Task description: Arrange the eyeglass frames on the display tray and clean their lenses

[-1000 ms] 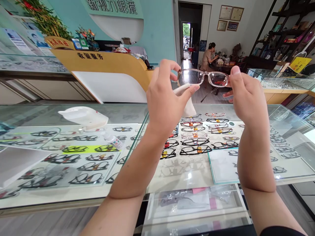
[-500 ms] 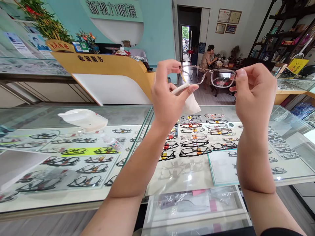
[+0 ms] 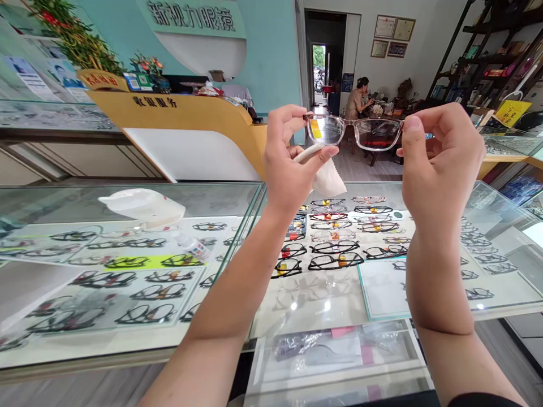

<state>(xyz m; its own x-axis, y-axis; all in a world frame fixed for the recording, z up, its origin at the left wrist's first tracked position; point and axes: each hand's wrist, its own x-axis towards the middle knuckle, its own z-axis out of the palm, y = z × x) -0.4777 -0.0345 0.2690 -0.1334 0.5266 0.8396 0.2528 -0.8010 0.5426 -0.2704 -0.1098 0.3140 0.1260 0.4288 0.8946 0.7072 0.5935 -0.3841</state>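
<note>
A pair of clear-framed eyeglasses (image 3: 350,122) is held up at arm's length, lenses level. My left hand (image 3: 285,169) is closed, fingers pinching the left end of the frame. Between its thumb and fingers is also a folded pale cleaning cloth (image 3: 330,180), hanging below the left lens. The right end, near the hinge, sits in the thumb-and-finger pinch of my right hand (image 3: 441,155). A yellow patch shows in the left lens and red marks in the right one, seemingly reflections. The temples are mostly hidden.
Below my arms, a glass display counter (image 3: 309,308) holds rows of eyeglass frames (image 3: 336,261). On its left part are a white scoop-shaped object (image 3: 144,206) and a small white bottle (image 3: 193,247). Beyond stands a yellow-and-white reception desk (image 3: 190,124); a person (image 3: 358,102) sits farther back.
The eyeglasses have tilted and shifted slightly left, and the reflections in the lenses differ. My right hand has turned a little with them; both hands keep their hold.
</note>
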